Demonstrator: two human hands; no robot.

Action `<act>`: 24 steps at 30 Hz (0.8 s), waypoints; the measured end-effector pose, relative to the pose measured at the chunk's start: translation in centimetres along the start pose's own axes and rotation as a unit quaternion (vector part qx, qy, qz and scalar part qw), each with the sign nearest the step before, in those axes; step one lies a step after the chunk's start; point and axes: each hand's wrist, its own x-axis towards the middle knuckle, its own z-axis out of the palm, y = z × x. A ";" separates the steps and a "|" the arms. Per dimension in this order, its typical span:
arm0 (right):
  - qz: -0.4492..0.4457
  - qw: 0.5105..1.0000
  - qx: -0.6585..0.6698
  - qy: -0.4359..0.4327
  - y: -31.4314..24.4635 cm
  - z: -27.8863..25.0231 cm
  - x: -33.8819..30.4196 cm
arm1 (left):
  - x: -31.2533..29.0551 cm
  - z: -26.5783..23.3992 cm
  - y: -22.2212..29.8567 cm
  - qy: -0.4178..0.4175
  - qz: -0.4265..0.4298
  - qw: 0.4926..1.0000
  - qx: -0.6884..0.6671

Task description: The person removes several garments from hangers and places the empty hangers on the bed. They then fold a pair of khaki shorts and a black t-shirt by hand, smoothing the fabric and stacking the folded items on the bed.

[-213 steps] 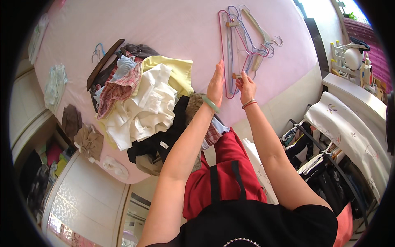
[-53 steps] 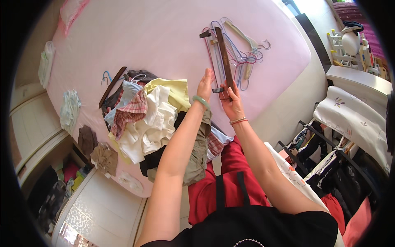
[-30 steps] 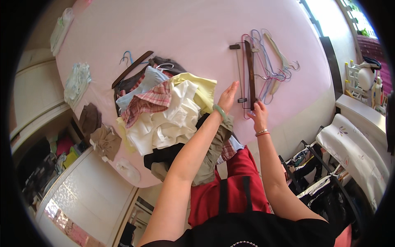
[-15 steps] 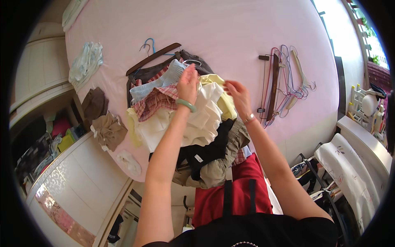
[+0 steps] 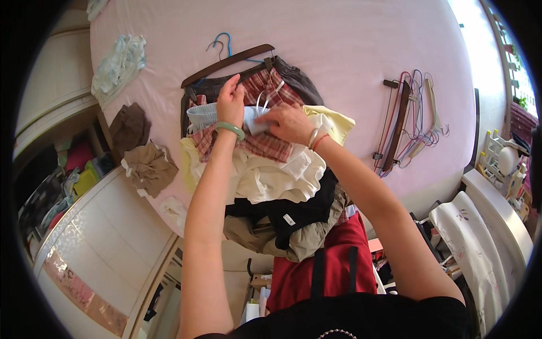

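A heap of clothes lies at the bed's near edge. On it is a plaid red garment (image 5: 265, 148) with a light blue elastic waistband (image 5: 201, 116) and white drawstring (image 5: 262, 100). My left hand (image 5: 230, 103), with a green bangle, rests over the waistband, its fingers stretched out. From the right, my right hand (image 5: 291, 123) reaches onto the blue cloth; its fingertips are smeared by motion, so their grip is unclear. Beyond the hands, dark grey trousers (image 5: 293, 79) hang from a brown hanger (image 5: 228, 65). White cloth (image 5: 276, 183) and black cloth (image 5: 305, 210) lie nearer me.
Several loose hangers (image 5: 403, 124) lie in a bunch on the pink bedsheet (image 5: 367, 45) at right. Brown scrunched garments (image 5: 149, 169) and a pale bundle (image 5: 119, 65) lie along the left edge. A red bag (image 5: 333, 265) with black straps is right before me.
My right hand has moved left from the yellow cloth onto the blue waistband. My left hand has shifted left along it. More plaid cloth shows beyond the waistband, and the view has shifted slightly.
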 end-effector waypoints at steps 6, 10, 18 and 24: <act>0.179 0.927 0.267 0.191 2.4 -0.6 2.4 | 1.4 -2.9 -4.1 0.043 0.081 0.973 0.210; 0.272 0.887 0.280 0.247 7.0 -0.8 6.4 | 2.6 -4.9 -7.2 0.126 -0.005 0.947 0.296; 0.345 0.866 0.323 0.164 6.8 -0.8 8.2 | 2.9 -8.7 -7.2 0.122 -0.154 0.929 0.315; 0.351 0.862 0.360 0.071 2.4 -3.1 7.2 | 2.4 -11.4 -5.8 0.099 -0.269 0.958 0.027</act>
